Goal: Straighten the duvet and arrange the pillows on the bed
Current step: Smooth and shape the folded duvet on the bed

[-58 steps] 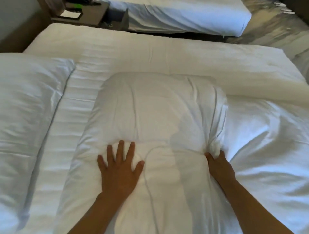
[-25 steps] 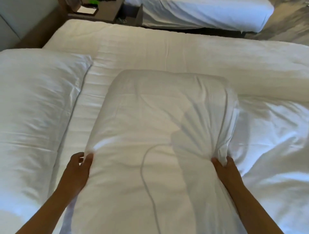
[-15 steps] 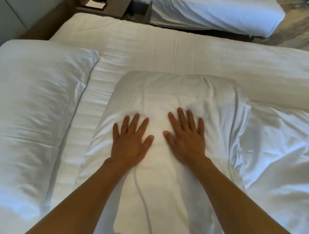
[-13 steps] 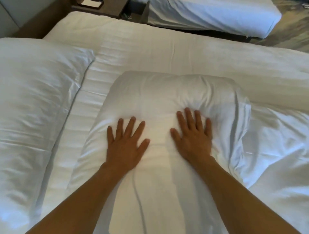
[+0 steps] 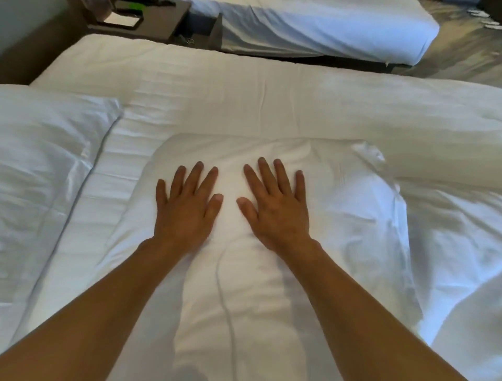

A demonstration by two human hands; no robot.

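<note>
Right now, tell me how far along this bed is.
Done: one pillow lies flat at the head end on the left. In hand: left hand and right hand press flat on the middle pillow, which lies apart from the first. Left: the duvet on the right is rumpled and needs straightening.

No readable text, labels, brands, numbers or signs anywhere. White pillow (image 5: 271, 152), duvet (image 5: 448, 231) and sheet (image 5: 217, 89) are plain, no tags or print visible. Nightstand (image 5: 152, 19) carries a pale card or sheet (image 5: 121, 20) in a dark frame, too small and blurred to read. Something green (image 5: 127, 3) on it at the top edge, no lettering legible. Second bed (image 5: 326, 24) is plain white too.
</note>
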